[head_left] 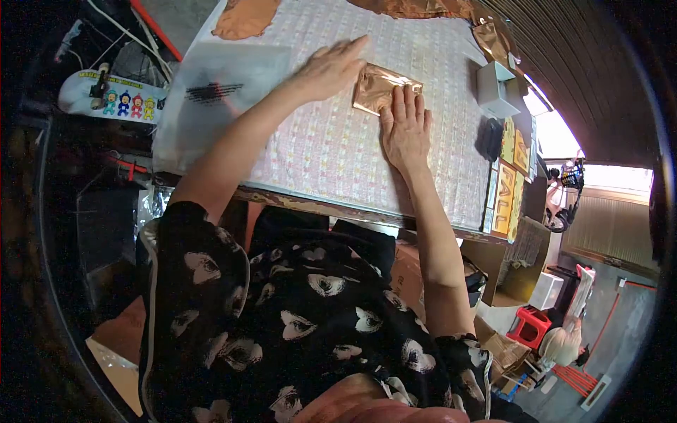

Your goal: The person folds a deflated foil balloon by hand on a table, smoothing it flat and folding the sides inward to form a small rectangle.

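A shiny copper-coloured foil packet lies flat on the patterned table covering. My right hand rests palm down on the packet's lower right part, fingers stretched out over it. Just left of the packet, my left hand is spread low over the table, with its fingertips near the packet's upper left corner. Whether the left fingers touch the foil is hard to tell. Neither hand grips anything.
Clear plastic bags lie at the left of the table. A brown piece and more copper foil are at the far edge. On the right stand a white box, a black object and yellow lettered boxes.
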A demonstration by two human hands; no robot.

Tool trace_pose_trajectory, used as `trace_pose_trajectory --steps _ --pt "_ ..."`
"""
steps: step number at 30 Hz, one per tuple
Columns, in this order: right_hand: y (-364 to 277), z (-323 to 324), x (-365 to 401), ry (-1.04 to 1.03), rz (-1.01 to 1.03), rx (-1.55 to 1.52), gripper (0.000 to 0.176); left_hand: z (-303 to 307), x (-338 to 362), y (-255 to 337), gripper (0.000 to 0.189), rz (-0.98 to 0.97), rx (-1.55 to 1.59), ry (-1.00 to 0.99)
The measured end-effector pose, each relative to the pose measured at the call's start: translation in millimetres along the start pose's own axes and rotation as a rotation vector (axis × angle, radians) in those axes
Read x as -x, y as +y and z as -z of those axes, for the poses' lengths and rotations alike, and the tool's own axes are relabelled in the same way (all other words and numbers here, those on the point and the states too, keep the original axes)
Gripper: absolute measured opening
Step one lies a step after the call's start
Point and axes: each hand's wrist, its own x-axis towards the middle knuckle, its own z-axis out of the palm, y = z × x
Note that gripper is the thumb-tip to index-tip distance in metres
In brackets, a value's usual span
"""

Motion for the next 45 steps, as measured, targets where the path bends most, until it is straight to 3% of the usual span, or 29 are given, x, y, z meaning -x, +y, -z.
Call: trace_pose_trajectory --steps 2,4,7,11,14,16,19,28,35,36,39,42,45 --pt "-0.5 2.1 -0.6 0.014 0.012 -0.006 0.062 4.6 5.0 12.6 0.069 0.033 -0.046 0.009" --pt "0.3 1.2 -0.4 0.010 0.011 -0.003 0.062 -0.7 14.2 33.5 0.079 0.114 -0.337 -0.090" --pt "0.1 -1.2 -0.9 0.012 0.008 0.006 0.063 -4.4 23.8 36.0 0.089 0.057 -0.475 -0.101" --pt "-1.1 0.4 0.5 0.024 0.006 -0.003 0.063 -7.6 25.1 29.6 0.095 0.049 -0.482 -0.112" --pt "-0.8 1.0 0.3 0.023 0.018 0.007 0.063 -14.4 21.9 24.0 0.085 -0.009 -0.529 -0.025" --pt "-1.2 1.6 -1.1 0.022 0.013 0.008 0.063 -18.3 17.5 24.9 0.072 -0.164 -0.510 0.081" --pt "-3.2 3.3 0.3 0.019 0.009 0.013 0.062 -20.0 11.8 29.8 0.064 -0.301 -0.543 -0.055" --pt "9.1 5.4 3.3 0.005 0.019 -0.040 0.062 -19.4 11.1 30.3 0.063 -0.209 -0.525 -0.199" --pt "53.5 34.5 25.6 -0.137 -0.049 0.053 0.064 -16.5 8.2 34.8 0.068 -0.165 -0.516 -0.250" --pt "49.0 41.2 26.3 -0.132 -0.046 0.057 0.064 -16.3 7.8 34.7 0.068 -0.160 -0.506 -0.255" --pt "22.9 58.1 19.2 0.143 0.122 -0.002 0.060 -14.0 7.5 38.1 0.066 -0.144 -0.512 -0.290" --pt "-9.8 59.4 10.0 0.085 0.220 -0.131 0.053 -12.5 7.1 41.5 0.064 -0.145 -0.547 -0.329" --pt "-8.5 38.4 9.4 0.011 0.149 -0.186 0.050 -13.1 7.6 39.7 0.067 -0.144 -0.543 -0.309"
